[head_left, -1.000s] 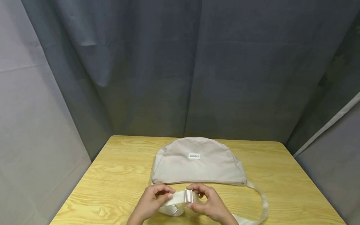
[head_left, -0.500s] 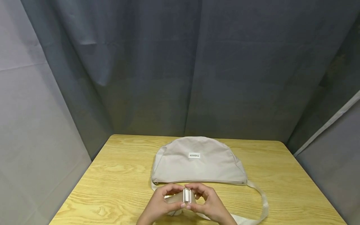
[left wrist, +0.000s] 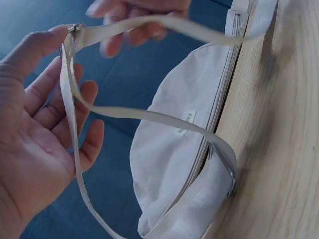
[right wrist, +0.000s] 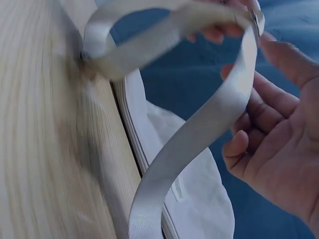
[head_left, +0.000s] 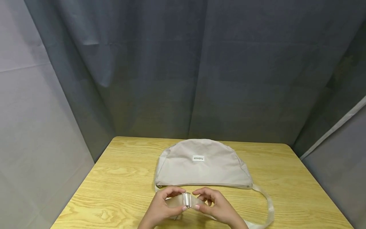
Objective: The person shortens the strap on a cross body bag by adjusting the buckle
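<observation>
Buckle (head_left: pixel 187 200) sits crosswise on the strap (head_left: pixel 175 201), long axis toward the bag (head_left: pixel 203 173).

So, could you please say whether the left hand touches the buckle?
Touching: the left wrist view shows the left hand meeting the buckle with its thumb.

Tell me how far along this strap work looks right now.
Already done: the webbing strap is threaded through the metal slider buckle and meets the handbag at its right corner.

In hand: the left hand pinches the buckle; the right hand is beside it, its grip unclear.

Probably left: settling the strap's length and letting go, since the strap loops slack at right. Final length can't be judged.
</observation>
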`<action>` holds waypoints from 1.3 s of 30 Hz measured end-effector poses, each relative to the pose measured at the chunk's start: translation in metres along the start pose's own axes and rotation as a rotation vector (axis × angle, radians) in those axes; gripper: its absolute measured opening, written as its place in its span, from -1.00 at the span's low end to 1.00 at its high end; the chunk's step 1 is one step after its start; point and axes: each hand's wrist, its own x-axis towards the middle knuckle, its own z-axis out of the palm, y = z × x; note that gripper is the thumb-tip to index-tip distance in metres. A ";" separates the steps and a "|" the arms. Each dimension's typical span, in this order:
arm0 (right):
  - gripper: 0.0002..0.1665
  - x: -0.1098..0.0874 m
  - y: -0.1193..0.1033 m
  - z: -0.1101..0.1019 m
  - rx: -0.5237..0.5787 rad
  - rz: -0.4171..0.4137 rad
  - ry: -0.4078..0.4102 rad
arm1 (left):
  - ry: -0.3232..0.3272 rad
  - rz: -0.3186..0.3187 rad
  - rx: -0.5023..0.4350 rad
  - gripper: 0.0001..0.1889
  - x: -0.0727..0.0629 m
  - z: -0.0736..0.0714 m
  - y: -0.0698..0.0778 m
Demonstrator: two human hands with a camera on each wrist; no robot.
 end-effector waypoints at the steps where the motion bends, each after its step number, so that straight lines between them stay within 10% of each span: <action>1: -0.75 -0.001 0.001 -0.002 -0.011 0.004 -0.005 | 0.004 0.007 0.005 -0.61 0.000 -0.001 0.000; 18: -0.89 -0.001 0.006 0.004 0.211 -0.063 0.024 | -0.011 0.025 -0.051 -0.56 -0.003 0.003 -0.002; 26: -0.86 0.005 0.004 0.013 0.303 -0.158 -0.036 | -0.025 0.167 0.010 -0.58 -0.004 0.010 -0.004; 39: -0.82 -0.006 0.008 -0.003 0.243 -0.018 -0.061 | 0.038 0.124 -0.002 -0.56 -0.005 -0.002 -0.002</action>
